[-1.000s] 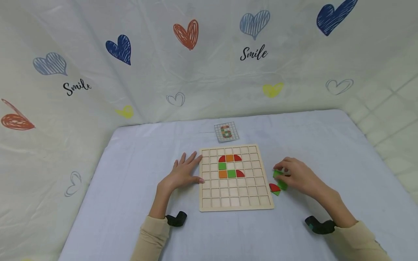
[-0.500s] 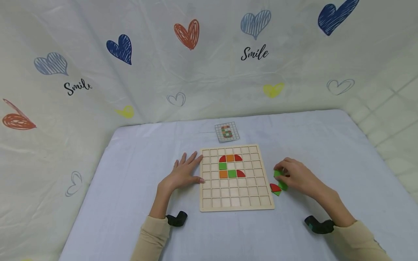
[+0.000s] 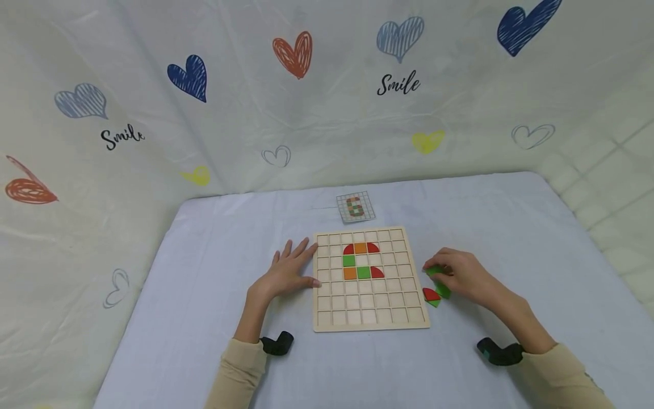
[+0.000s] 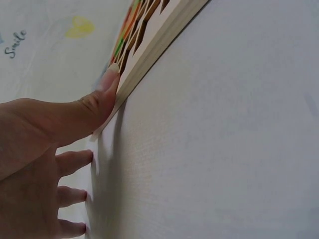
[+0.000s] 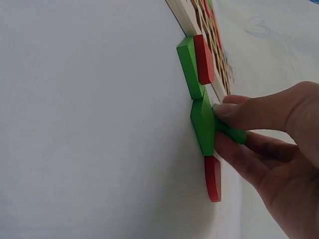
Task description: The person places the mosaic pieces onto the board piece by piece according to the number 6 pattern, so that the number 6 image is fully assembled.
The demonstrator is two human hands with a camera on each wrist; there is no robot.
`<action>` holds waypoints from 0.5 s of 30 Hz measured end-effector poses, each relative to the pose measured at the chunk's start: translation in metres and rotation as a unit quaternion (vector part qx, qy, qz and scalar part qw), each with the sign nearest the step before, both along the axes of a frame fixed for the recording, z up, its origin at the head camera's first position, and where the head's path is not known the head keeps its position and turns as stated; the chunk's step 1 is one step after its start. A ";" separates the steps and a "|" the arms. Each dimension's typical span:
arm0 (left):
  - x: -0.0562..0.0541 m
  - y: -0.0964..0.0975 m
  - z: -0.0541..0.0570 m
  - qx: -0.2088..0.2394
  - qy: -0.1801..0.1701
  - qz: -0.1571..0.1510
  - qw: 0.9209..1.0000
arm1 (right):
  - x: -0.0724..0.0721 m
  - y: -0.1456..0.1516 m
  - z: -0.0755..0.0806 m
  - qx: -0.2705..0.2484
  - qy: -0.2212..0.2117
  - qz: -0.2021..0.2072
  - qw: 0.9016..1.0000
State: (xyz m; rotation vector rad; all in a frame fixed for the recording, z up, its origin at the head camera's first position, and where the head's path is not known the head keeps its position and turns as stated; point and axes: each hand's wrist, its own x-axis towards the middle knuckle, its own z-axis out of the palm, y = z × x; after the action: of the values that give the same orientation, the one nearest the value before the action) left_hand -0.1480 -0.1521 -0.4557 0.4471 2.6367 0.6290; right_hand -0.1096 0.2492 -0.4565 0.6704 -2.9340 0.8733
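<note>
We see the right hand (image 3: 466, 275) pinching a green block (image 5: 234, 133), its visible length slanting down-right in the right wrist view, right of the board (image 3: 368, 301) that the spread left hand (image 3: 283, 274) touches.

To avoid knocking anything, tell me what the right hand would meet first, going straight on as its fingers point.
Likely the right edge of the wooden grid board: the right hand, pinching a green piece, points toward it. The hand's height is hard to judge, so it might pass above.
</note>
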 end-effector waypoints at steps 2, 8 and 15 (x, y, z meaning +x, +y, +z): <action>0.000 0.000 0.000 -0.002 -0.002 -0.001 1.000 | 0.000 0.000 0.001 -0.005 -0.014 -0.001 1.000; -0.001 0.000 -0.001 -0.002 -0.001 -0.003 1.000 | 0.000 -0.002 0.004 -0.012 -0.052 -0.011 0.999; -0.001 -0.001 -0.002 -0.007 0.004 -0.003 1.000 | 0.001 -0.003 0.005 -0.034 -0.046 -0.007 0.998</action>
State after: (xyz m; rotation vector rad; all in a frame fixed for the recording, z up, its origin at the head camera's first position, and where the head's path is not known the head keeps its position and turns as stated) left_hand -0.1494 -0.1531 -0.4572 0.4534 2.6441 0.6079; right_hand -0.1089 0.2463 -0.4519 0.6223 -2.9701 1.0240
